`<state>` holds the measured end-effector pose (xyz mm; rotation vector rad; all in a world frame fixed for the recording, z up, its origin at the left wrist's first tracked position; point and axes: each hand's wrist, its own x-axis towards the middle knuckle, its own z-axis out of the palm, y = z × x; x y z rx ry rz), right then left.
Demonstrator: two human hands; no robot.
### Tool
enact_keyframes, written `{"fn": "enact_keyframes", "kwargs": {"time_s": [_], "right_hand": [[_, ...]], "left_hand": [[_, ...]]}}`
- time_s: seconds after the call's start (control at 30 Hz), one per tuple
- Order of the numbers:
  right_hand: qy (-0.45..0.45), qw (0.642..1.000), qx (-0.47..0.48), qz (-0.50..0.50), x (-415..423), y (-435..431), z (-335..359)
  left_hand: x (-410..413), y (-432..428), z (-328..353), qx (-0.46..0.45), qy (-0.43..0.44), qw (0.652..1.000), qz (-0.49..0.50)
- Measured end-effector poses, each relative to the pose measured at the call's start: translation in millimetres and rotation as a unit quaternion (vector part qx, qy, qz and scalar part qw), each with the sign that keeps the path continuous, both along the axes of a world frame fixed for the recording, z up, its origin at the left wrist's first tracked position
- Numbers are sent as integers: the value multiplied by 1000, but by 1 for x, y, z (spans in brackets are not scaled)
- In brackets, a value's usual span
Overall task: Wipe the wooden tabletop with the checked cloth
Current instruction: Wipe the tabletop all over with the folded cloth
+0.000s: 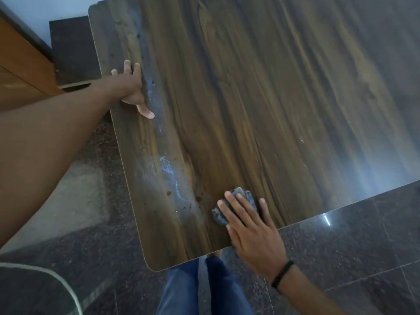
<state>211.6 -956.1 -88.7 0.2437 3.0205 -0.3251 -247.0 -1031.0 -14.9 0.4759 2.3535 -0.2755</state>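
The wooden tabletop (250, 98) fills most of the view, dark brown with streaked grain. A wet smear and small brown spots (172, 192) run along its left part. My right hand (252, 228) lies flat with straight fingers on the bunched grey checked cloth (241, 196), pressing it onto the top near the front edge. Most of the cloth is hidden under the hand. My left hand (134, 87) rests on the table's left edge, fingers spread, thumb pointing toward me.
A dark speckled tiled floor (352, 258) lies around the table. A wooden cabinet (20, 71) stands at the left, with a dark panel (72, 48) beside the table's far corner. My legs in blue jeans (200, 289) are below the front edge.
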Motion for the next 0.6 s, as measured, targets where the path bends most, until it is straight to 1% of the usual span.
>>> {"fn": "enact_keyframes", "kwargs": {"time_s": [0.03, 0.07, 0.13, 0.17, 0.27, 0.3, 0.4, 0.43, 0.53, 0.57, 0.6], "right_hand": [[2, 1000, 8, -10, -4, 7, 2], [-1, 999, 5, -48, -14, 8, 3], [-19, 991, -31, -128, -33, -12, 5], [-20, 991, -36, -127, -34, -26, 5], [-13, 999, -22, -37, -15, -27, 1], [-12, 999, -16, -36, -22, -18, 1], [-27, 990, -39, -134, -80, -14, 4], [-31, 989, -42, -139, -92, -23, 5], [-14, 999, -5, -41, -76, -26, -2], [-18, 999, 2, -33, -69, -16, -3], [-18, 998, 4, -53, -67, -9, -4]], "left_hand": [[0, -2, 0, 2, 2, 1000, 1], [0, -3, 1, 3, 2, 1000, 1], [-1, -2, 2, 7, -4, 1000, -2], [-2, -2, 2, 9, -5, 1000, -2], [-3, -4, -3, 15, -8, 1000, -3], [-3, -6, -4, 18, -6, 1000, -1], [-6, -8, -4, 24, -4, 1000, -2], [-5, -8, -5, 25, -5, 1000, -1], [-5, -8, -6, 21, -5, 1000, -6], [-5, -8, -5, 21, -8, 1000, -7], [-5, -8, -4, 22, -8, 1000, -7]]}}
